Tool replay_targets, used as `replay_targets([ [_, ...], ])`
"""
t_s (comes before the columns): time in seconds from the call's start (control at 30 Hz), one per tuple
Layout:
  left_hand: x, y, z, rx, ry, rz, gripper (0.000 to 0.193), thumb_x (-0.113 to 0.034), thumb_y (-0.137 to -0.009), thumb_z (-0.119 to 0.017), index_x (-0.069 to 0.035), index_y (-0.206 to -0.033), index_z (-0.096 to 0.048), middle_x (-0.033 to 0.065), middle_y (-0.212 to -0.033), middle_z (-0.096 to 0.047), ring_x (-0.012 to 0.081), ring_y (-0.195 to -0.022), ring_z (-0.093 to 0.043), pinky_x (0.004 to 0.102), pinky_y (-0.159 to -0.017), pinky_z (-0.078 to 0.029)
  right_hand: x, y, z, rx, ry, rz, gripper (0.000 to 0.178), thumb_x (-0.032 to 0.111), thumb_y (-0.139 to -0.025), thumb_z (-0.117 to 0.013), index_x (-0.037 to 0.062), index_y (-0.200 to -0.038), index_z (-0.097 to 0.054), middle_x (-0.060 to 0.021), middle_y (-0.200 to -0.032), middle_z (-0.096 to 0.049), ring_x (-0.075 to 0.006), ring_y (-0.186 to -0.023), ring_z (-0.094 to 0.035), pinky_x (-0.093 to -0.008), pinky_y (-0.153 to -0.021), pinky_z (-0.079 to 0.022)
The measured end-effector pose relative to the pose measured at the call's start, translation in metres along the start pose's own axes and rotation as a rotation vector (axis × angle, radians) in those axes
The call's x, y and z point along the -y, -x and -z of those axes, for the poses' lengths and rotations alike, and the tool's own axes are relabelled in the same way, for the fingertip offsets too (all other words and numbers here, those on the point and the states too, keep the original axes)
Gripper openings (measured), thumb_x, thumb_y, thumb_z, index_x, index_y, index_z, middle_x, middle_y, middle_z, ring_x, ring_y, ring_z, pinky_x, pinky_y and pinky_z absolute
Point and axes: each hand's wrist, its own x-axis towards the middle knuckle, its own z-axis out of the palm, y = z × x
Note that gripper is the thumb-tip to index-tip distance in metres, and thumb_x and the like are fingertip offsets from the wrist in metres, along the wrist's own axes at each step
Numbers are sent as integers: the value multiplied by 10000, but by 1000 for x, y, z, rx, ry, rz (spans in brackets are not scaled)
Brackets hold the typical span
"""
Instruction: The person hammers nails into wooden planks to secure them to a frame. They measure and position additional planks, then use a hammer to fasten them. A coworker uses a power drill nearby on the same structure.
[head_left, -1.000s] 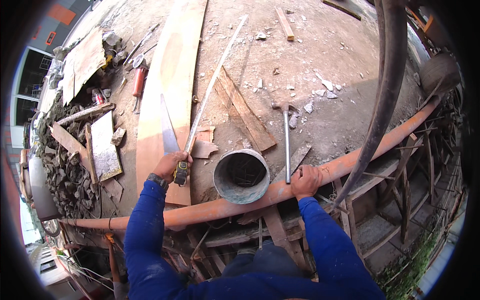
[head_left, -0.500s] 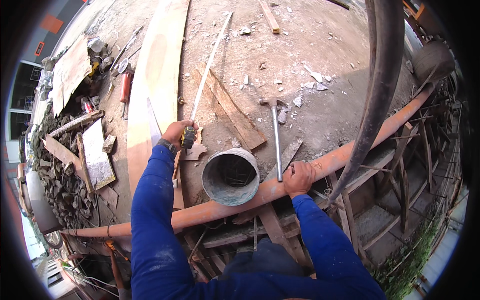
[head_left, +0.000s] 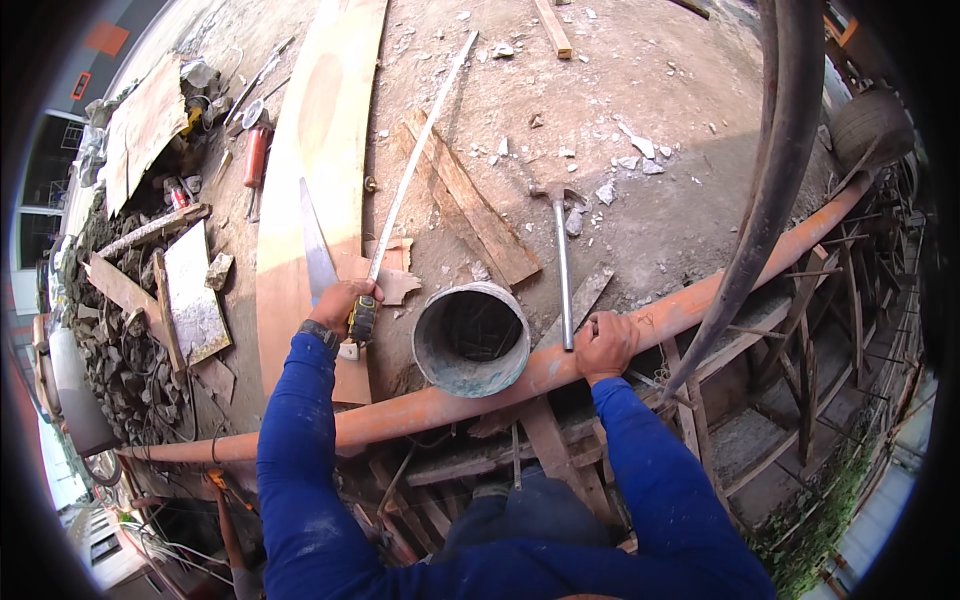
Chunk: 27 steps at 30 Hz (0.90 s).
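"Left hand [head_left: 342,300], what's it got?"

"Clasped round one tape measure [head_left: 362,320], black and yellow, its long pale blade [head_left: 410,187] out straight ahead, beside the wide plank [head_left: 320,130]!"

"And the right hand [head_left: 607,345]?"

"Fingers curled on top of the orange pipe [head_left: 690,308]; whether they grip it, I can't tell. Just beside them, one hammer [head_left: 563,265], silver handle pointing back to the person."

"Count the rest!"

"Between the hands, one grey bucket [head_left: 475,379]. One handsaw [head_left: 316,245], blade on the plank. Farther out, one red tool [head_left: 257,155]."

"Any change from half a second ago?"

"Yes! The left hand's drawn back, tape case with it, and more saw blade shows. Right hand's still on the pipe."
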Motion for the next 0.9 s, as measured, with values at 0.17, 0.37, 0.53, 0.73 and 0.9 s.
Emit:
replay_targets([
  [0.17,45,79,8,24,-45,39,308,-236,-1054,-521,-20,-882,-659,68,-748,-630,182,-612,-615,315,-568,-528,-3,-1,1,-3,19,14,81,190,-778,-650,123,-822,-640,-68,-803,-628,-321,-876,-600,-472,-888,-433],
  [0.37,107,180,40,75,-27,12,382,-306,-1072,-509,-7,-873,-638,82,-707,-625,188,-606,-650,314,-577,-541,-2,0,4,4,20,-11,82,197,-774,-651,123,-789,-620,-76,-837,-645,-321,-910,-601,-473,-900,-435],
  [0.53,71,128,25,56,37,-58,350,-304,-1067,-523,-26,-886,-634,68,-722,-626,180,-619,-649,314,-576,-541,-3,-1,3,16,19,-3,83,202,-776,-644,125,-801,-634,-70,-837,-648,-317,-907,-604,-468,-908,-428],
  [0.73,5,38,2,46,-70,-97,309,-268,-1059,-513,-40,-898,-646,64,-737,-632,172,-619,-642,311,-567,-530,-3,0,1,13,-3,-6,79,202,-783,-633,125,-801,-640,-68,-840,-651,-318,-906,-606,-469,-907,-428],
  [0.9,-3,20,-1,23,-76,-9,288,-247,-1037,-524,-32,-895,-653,71,-729,-631,182,-592,-624,324,-550,-528,-3,0,2,12,9,4,97,202,-770,-665,123,-823,-650,-73,-862,-658,-313,-926,-604,-468,-922,-425],
])
